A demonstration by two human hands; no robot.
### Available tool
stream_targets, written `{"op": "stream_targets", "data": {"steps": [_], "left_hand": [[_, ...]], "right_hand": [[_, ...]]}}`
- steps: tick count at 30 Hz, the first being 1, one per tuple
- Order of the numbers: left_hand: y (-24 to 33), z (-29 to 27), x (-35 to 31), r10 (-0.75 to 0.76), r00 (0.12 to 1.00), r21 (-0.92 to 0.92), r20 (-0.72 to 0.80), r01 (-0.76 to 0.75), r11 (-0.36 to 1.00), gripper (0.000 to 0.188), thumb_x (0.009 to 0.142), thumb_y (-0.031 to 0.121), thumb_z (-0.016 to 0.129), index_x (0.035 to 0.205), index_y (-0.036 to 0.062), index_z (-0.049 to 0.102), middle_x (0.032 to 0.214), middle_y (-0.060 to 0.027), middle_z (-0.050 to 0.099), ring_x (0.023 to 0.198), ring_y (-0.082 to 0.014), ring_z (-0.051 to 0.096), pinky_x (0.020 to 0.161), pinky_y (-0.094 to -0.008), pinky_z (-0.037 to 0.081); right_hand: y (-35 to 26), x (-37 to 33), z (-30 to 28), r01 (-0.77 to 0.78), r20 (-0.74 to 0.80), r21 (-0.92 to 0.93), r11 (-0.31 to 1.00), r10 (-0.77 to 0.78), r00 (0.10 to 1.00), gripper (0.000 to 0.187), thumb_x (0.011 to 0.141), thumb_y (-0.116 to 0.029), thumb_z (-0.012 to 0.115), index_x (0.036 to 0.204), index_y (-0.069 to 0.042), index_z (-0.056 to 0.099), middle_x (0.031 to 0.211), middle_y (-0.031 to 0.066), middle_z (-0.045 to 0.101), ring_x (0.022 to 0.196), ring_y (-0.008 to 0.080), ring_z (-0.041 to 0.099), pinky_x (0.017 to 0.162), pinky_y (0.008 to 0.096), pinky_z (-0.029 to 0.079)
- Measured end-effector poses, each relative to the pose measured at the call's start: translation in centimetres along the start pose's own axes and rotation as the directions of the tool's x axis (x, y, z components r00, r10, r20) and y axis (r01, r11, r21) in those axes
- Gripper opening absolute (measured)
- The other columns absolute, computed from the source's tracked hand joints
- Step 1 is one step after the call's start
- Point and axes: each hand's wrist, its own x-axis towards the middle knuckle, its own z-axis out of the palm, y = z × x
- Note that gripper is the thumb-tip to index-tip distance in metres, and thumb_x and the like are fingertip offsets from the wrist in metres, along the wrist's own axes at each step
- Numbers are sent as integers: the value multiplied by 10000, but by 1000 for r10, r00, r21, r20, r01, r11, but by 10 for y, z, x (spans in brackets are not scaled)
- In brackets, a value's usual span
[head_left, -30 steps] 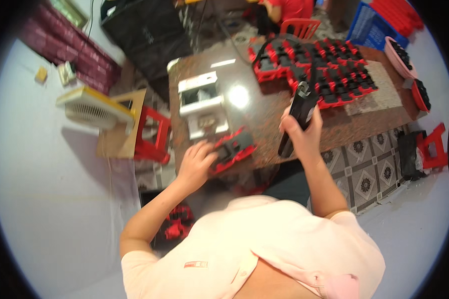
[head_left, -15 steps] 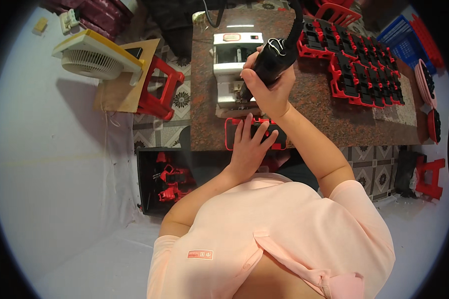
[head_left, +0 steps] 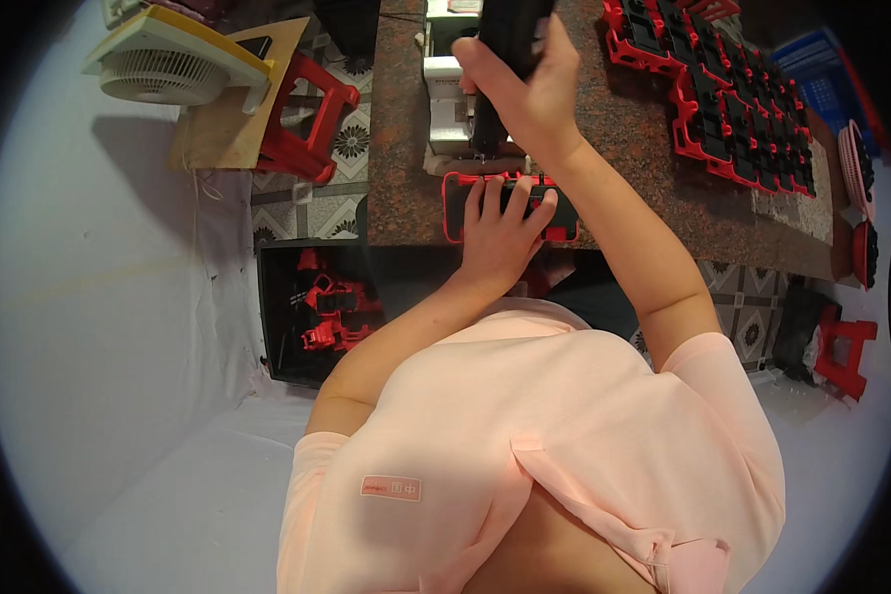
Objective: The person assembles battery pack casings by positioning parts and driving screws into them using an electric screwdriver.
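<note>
In my right hand [head_left: 537, 94] is a black electric screwdriver [head_left: 505, 49], gripped round its body and held tip down. Its tip is just beyond the far edge of a red and black plastic housing [head_left: 455, 220], in front of a white screw feeder [head_left: 450, 114]. Whether the tip touches anything I cannot tell. My left hand [head_left: 500, 226] lies on the housing with fingers spread, covering its middle. The housing sits at the near edge of the stone-topped table [head_left: 401, 168].
Rows of similar red and black housings [head_left: 708, 119] stand on the table's right. A black bin [head_left: 287, 342] with red parts is below left. Beyond it are a red stool [head_left: 317, 139], carrying a board, and a fan [head_left: 163, 74]. A blue basket [head_left: 827, 74] stands far right.
The whole view has shifted, so the table sits higher in it. My right hand has brought the screwdriver nearer the housing and more upright. My left hand stays on the housing.
</note>
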Motion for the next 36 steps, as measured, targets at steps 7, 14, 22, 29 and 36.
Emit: {"op": "stream_targets", "data": {"steps": [7, 14, 22, 29, 36], "left_hand": [[-3, 8, -6, 21, 996, -123, -92, -32, 992, 619, 604, 179, 835, 1186, 182, 625, 1253, -121, 521, 1168, -385, 471, 1007, -552, 362], [-1, 10, -6, 5, 994, -148, -111, -21, 989, 448, 648, 179, 802, 1079, 131, 687, 1181, -135, 586, 1159, -394, 503, 1006, -557, 368], [-3, 17, -4, -12, 984, -102, -180, -6, 995, 351, 738, 245, 746, 1065, 130, 688, 999, -48, 652, 1011, -282, 593, 892, -494, 405], [0, 6, -6, -40, 998, -83, -41, 36, 996, 501, 644, 194, 813, 1122, 180, 664, 1167, -88, 587, 1128, -343, 521, 995, -519, 384], [2, -3, -3, 21, 997, -55, -78, -25, 998, 633, 641, 184, 821, 1220, 193, 567, 1240, -103, 495, 1163, -369, 459, 1028, -523, 360]], "right_hand": [[-40, -26, 15, 120, 47, 328, 937, -143, 989, 392, 787, -53, 807, 1059, -29, 527, 752, 15, 636, 663, 85, 623, 589, 235, 512], [-28, -32, 24, 147, 66, 277, 949, -172, 983, 414, 788, -55, 800, 1090, -23, 519, 792, 26, 633, 668, 86, 616, 599, 230, 505], [-20, -35, 35, 90, 151, 16, 996, -92, 984, 498, 738, -175, 858, 1103, -38, 548, 829, 11, 644, 714, 76, 599, 651, 239, 499], [-23, -30, 32, 8, 213, 98, 995, -29, 977, 500, 731, -154, 860, 1107, -40, 551, 840, 12, 651, 734, 83, 620, 657, 246, 514], [-5, -1, -8, 367, 68, 141, 919, -379, 923, 267, 815, -32, 775, 939, -30, 539, 727, 6, 628, 628, 61, 577, 561, 213, 465]]}}
